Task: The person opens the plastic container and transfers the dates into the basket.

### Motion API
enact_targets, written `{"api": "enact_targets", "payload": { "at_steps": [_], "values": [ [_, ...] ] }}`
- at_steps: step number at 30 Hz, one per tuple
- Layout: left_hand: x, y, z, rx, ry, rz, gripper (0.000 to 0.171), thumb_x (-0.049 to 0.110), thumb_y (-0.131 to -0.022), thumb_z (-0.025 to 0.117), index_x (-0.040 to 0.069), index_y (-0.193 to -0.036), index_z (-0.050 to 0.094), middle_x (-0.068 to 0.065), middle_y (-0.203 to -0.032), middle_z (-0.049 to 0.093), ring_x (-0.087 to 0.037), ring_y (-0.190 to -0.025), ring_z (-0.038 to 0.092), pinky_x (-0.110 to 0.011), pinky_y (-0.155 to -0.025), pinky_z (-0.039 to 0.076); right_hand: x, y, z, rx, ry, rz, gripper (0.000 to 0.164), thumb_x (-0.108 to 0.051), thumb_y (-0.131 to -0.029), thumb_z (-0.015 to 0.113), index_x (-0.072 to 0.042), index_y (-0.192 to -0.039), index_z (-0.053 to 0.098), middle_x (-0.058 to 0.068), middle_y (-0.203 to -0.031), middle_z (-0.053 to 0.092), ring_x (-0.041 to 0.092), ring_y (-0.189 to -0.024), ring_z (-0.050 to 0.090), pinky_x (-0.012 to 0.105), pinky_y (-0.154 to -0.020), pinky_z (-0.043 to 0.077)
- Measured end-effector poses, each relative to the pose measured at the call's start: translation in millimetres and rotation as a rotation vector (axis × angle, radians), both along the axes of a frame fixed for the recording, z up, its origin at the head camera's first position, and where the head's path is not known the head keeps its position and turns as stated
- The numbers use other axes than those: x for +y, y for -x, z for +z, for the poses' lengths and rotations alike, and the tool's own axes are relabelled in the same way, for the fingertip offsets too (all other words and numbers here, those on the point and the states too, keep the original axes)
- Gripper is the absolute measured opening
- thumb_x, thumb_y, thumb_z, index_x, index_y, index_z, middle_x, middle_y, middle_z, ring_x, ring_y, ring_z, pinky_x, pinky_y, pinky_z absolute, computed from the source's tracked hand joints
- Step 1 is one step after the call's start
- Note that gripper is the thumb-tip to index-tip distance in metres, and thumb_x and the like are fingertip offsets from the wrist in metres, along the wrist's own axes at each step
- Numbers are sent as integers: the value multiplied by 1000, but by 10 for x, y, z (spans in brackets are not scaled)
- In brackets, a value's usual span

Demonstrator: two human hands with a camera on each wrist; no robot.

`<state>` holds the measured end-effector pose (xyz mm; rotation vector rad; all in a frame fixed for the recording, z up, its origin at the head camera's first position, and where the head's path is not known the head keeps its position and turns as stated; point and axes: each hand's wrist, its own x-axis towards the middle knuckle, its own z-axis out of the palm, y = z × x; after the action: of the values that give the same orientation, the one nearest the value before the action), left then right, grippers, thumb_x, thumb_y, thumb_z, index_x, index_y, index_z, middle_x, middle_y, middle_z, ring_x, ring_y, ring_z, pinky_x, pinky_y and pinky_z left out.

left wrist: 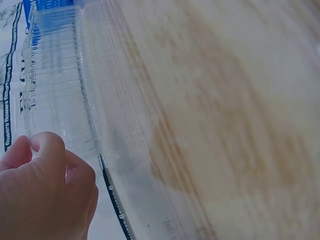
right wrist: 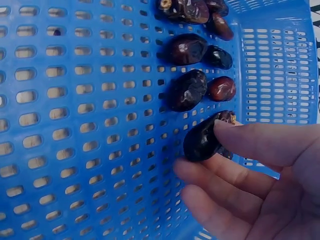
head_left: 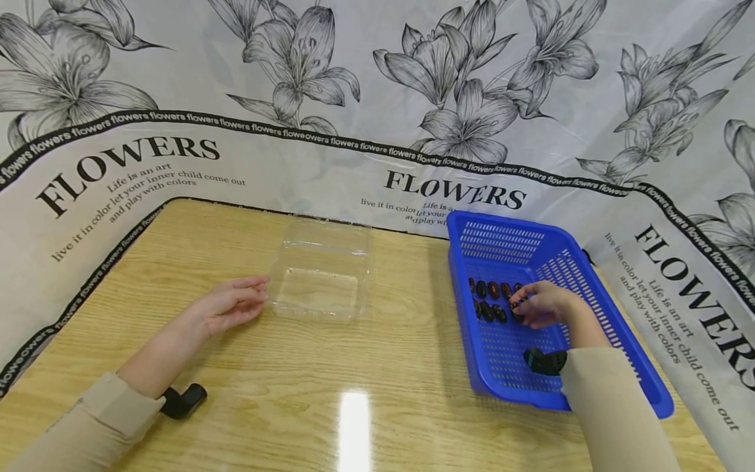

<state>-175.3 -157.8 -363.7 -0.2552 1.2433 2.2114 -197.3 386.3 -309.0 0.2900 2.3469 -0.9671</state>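
Inside the blue basket (head_left: 501, 387), my right hand (head_left: 545, 305) pinches a dark, glossy date (right wrist: 200, 142) between thumb and fingers. Several more dates (head_left: 493, 290), dark brown to reddish, lie in two rows on the basket floor beside it; the right wrist view shows their wrinkled skins, such as on one date (right wrist: 189, 90). On the table to the left sits a clear plastic container (head_left: 318, 311) with its lid folded back. My left hand (head_left: 227, 305) is at the container's left edge, fingers relaxed, fingertips at or touching the rim; the exact contact is hard to see.
The wooden table (head_left: 407, 354) meets a white flower-printed cloth (head_left: 330, 157) that rises behind and at both sides. Tall slotted walls surround the dates in the basket. A black wrist mount (head_left: 184, 401) projects beside the left sleeve, another black mount (head_left: 544, 362) beside the right.
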Motion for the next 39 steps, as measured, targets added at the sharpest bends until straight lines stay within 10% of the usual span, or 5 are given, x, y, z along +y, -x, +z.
{"api": "enact_targets", "payload": {
  "at_steps": [39],
  "values": [
    [15,2,-27,42,50,-33,70,-6,-92,50,-3,-147,8,-4,-115,40,-9,-87,52,-20,-77,47,-8,-3,-53,8,-89,43,19,-3,-87,60,8,-101,55,4,-79,58,18,-68,59,36,-63,51]
  ]
}}
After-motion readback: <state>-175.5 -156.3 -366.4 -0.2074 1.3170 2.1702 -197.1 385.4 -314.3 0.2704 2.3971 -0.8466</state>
